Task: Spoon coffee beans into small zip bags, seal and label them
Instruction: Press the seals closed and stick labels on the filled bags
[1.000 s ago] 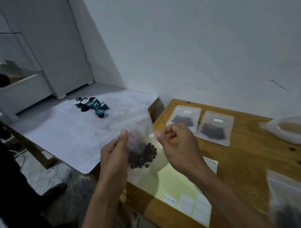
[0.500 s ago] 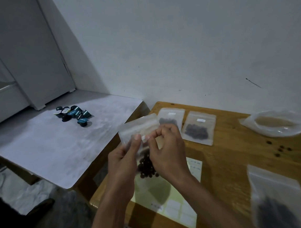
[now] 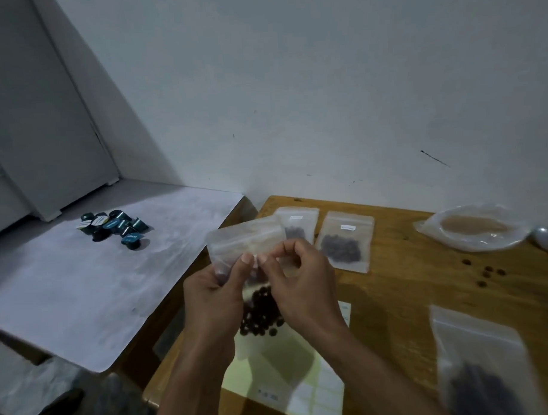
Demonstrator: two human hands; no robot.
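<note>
— On the far left?
— Cluster of dark teal-lidded coffee capsules (image 3: 113,227) on the pale grey board (image 3: 83,291); no part in this step.

— Then the left hand (image 3: 215,298)?
— Raised above the near edge of the wooden table (image 3: 425,295), thumb and fingers pinching the left side of the small frosted clear zip bag (image 3: 246,244), just under its strip.

— Lie of the bag?
— Upright, a little tilted; zip strip running left to right across the top, dark coffee beans (image 3: 259,313) hanging in the bottom, between both wrists.

— And the right hand (image 3: 300,287)?
— Curled against the same bag, thumb tip almost touching the left thumb at the middle; something small and pale seemingly nipped there, too blurred to name.

— So, for the coming move?
— Probably pressing outward along that strip, or sticking a label; either way both hands equally near, strip directly above the thumbs.

— Further right?
— Two filled, labelled zip bags (image 3: 345,242) flat on the table, yellow label sheet (image 3: 304,389) below the hands.
</note>
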